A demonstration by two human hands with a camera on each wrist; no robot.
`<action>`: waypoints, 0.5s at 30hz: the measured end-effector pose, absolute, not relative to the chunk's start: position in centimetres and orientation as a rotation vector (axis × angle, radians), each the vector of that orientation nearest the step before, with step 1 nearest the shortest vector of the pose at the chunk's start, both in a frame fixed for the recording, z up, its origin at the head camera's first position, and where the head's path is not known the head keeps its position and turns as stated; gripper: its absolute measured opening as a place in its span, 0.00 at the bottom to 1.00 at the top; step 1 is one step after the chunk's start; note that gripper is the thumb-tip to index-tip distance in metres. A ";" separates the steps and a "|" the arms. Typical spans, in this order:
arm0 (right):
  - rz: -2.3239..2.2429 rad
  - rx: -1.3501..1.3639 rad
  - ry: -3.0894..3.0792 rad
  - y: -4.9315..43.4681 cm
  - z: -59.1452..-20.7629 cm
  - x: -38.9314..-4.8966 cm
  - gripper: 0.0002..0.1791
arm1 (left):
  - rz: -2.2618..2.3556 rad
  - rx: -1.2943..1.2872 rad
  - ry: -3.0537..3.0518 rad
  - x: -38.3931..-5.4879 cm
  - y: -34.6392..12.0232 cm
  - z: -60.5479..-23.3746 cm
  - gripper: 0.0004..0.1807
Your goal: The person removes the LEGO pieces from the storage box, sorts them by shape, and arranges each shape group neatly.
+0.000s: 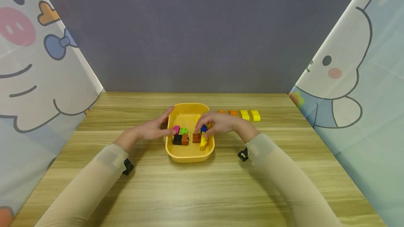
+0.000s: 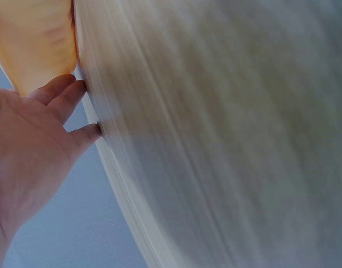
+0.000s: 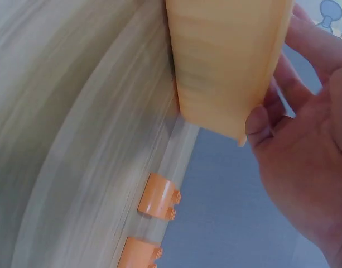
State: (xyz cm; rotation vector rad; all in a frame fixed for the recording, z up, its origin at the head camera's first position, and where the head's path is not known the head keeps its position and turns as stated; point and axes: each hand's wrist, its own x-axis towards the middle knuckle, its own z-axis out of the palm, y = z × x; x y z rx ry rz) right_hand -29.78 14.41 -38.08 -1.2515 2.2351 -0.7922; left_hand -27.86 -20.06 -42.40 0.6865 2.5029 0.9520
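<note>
**Flanking a yellow plastic tray of studded toy bricks from both sides**

Nearest are two pale sleeves, each forearm with a small black device at its wrist, over the wood-grain worktop where the tray stands.

Inside, towards the tray's near end, a black brick sits against a brown brick; a second brown brick lies to their right, just beside a yellow brick. Slightly farther in are a pink brick, a lime-green brick and a blue brick.

The left hand is spread wide at the tray's left wall, its thumb over the rim by the pink brick. The right hand bends over the right rim, fingertips among the blue, yellow and brown bricks; whether it pinches one, I cannot tell.

Past it, right of the tray, two orange bricks and two yellow bricks form a row.

Farthest rises a dark grey partition, between cartoon-print curtains.
</note>
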 end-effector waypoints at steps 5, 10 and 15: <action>-0.634 -1.229 2.191 13.6 -38.6 -29.8 0.17 | 0.966 0.691 2.494 -27.8 -20.0 -42.5 0.62; -0.551 -1.225 2.273 13.2 -39.0 -29.6 0.16 | 0.949 0.693 2.503 -27.9 -20.0 -42.5 0.62; -0.540 -1.223 2.379 12.9 -39.6 -29.3 0.14 | 0.954 0.689 2.502 -27.9 -20.0 -42.6 0.62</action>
